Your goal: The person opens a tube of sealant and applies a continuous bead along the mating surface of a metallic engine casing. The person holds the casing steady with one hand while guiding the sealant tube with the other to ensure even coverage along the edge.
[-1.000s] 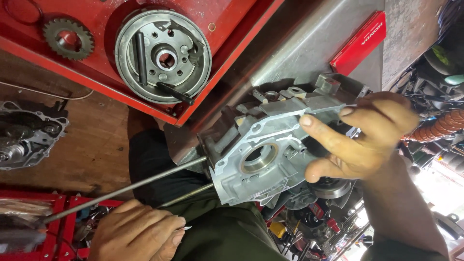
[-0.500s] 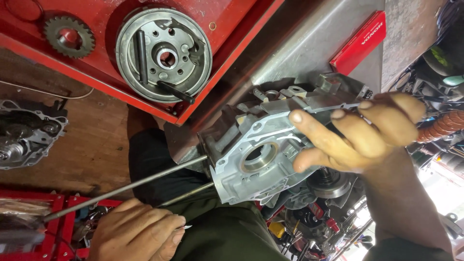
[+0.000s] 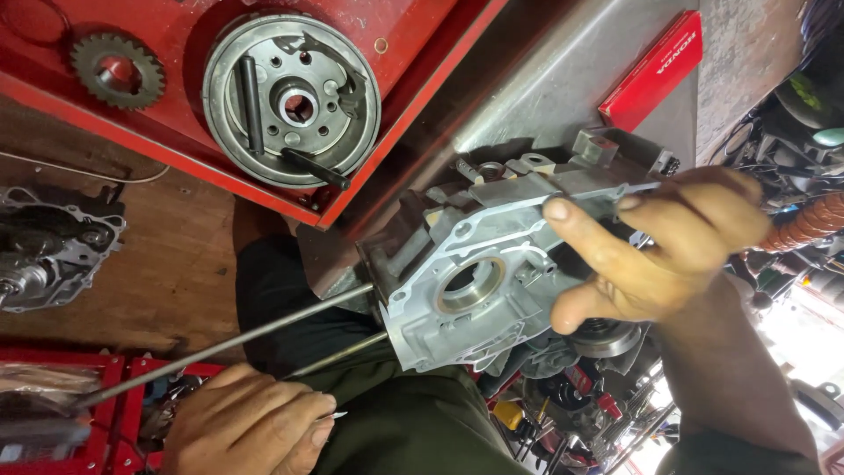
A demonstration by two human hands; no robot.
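Since the earlier frames, the right hand point(image 3: 668, 246) has slid slightly toward 3 o'clock along the aluminium crankcase half point(image 3: 492, 273), and the casting has turned a little with it; the left hand point(image 3: 246, 427) is unchanged in position.

The crankcase half is held at frame centre, above the person's dark-trousered lap, with its round bearing bore point(image 3: 470, 286) facing the camera. It is gripped by the right hand at 3 o'clock: the fingers are closed over the upper edge and the thumb is pressed against the lower face.

Two long steel studs point(image 3: 237, 339) project from the casting toward 8 o'clock. The left hand rests curled near their outer ends at 7 o'clock; whether anything is clamped in it cannot be told.

For a sound hold, the casting should be supported by its thick outer rim, with fingers kept off the machined gasket face and away from the bore. The studs should be kept free of side load.

At 11 o'clock a flywheel rotor point(image 3: 290, 101) and a sprocket point(image 3: 117, 70) lie in a red tray point(image 3: 413, 53). Another engine casing point(image 3: 48, 251) lies on the wooden surface point(image 3: 176, 264) at 9 o'clock.
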